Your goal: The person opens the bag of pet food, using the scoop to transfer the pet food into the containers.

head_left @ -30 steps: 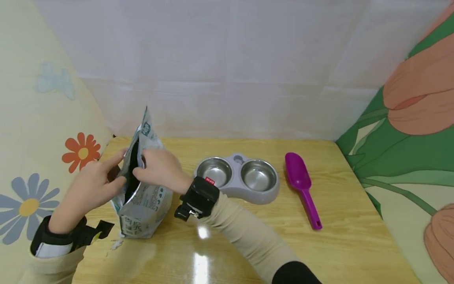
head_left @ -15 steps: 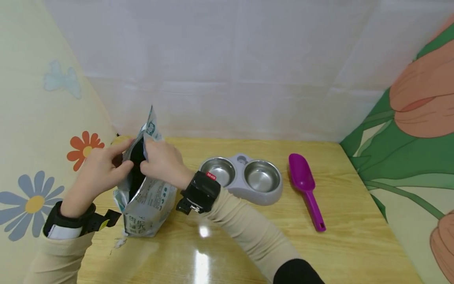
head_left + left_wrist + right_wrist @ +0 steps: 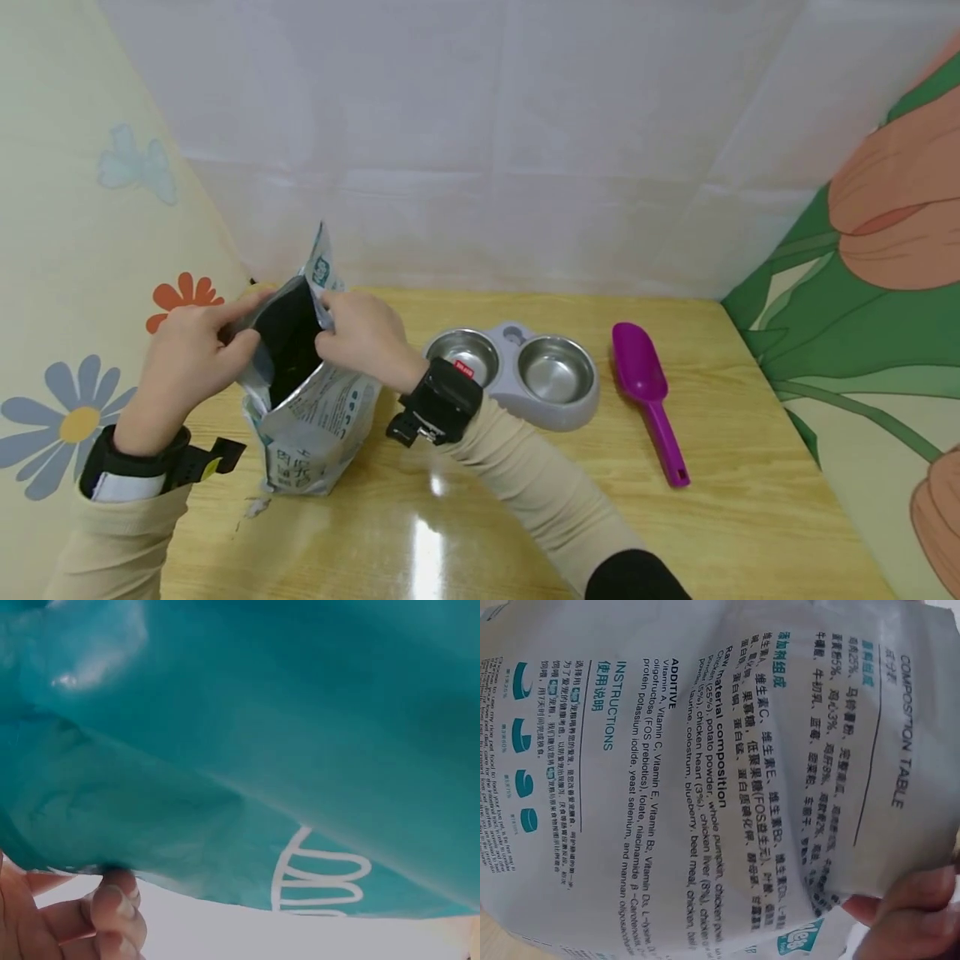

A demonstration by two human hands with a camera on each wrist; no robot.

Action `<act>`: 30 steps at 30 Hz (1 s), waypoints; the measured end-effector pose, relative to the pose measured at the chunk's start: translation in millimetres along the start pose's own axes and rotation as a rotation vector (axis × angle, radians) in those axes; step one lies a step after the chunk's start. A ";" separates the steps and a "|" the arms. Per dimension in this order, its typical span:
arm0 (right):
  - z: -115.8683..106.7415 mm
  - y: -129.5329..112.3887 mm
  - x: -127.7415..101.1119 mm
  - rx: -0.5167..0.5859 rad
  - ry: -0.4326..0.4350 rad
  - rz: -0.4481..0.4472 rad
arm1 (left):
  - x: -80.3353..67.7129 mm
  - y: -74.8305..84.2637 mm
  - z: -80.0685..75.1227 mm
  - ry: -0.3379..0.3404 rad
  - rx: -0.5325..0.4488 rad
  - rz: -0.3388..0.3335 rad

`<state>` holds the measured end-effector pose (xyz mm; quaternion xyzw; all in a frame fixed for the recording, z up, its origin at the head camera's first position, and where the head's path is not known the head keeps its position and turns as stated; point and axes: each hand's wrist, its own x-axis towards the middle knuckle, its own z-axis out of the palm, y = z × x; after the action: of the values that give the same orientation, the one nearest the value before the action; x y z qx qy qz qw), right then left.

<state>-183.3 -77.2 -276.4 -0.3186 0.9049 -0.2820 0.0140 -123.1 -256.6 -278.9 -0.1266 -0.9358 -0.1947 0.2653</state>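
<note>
A pet food bag (image 3: 322, 433) stands upright at the left of the table, its mouth spread wide and the inside dark. My left hand (image 3: 191, 350) pinches the left edge of the mouth between thumb and fingers. Opposite it, my right hand (image 3: 367, 337) grips the right edge. In the left wrist view the bag's teal side (image 3: 225, 765) fills most of the picture, with fingertips (image 3: 120, 911) at its edge. Printed text on the bag's white side (image 3: 705, 787) shows in the right wrist view, and fingers (image 3: 911, 911) hold its rim at the lower right.
A grey double pet bowl (image 3: 558, 412) with two steel dishes sits right of the bag, partly behind my right wrist. Farther right lies a purple scoop (image 3: 641, 375). A small torn scrap (image 3: 257, 506) lies near the bag's base. A white backdrop (image 3: 495, 150) rises behind the table.
The bag's mouth has been pulled much wider: my right hand has moved to the right with its edge, my left hand slightly left since half a second ago.
</note>
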 end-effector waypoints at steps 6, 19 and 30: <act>-0.3 1.6 12.7 -0.001 -0.043 0.018 | 1.7 5.0 1.9 -0.019 -0.038 -0.005; -9.7 -0.7 21.2 -0.070 0.036 0.037 | -0.5 1.3 4.7 0.023 -0.049 0.014; -15.4 8.0 14.4 -0.073 0.099 0.005 | -4.8 -2.4 -2.4 0.020 -0.083 -0.052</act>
<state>-202.5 -72.7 -265.4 -0.3022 0.9149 -0.2644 -0.0415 -118.9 -260.4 -280.4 -0.1111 -0.9272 -0.2416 0.2638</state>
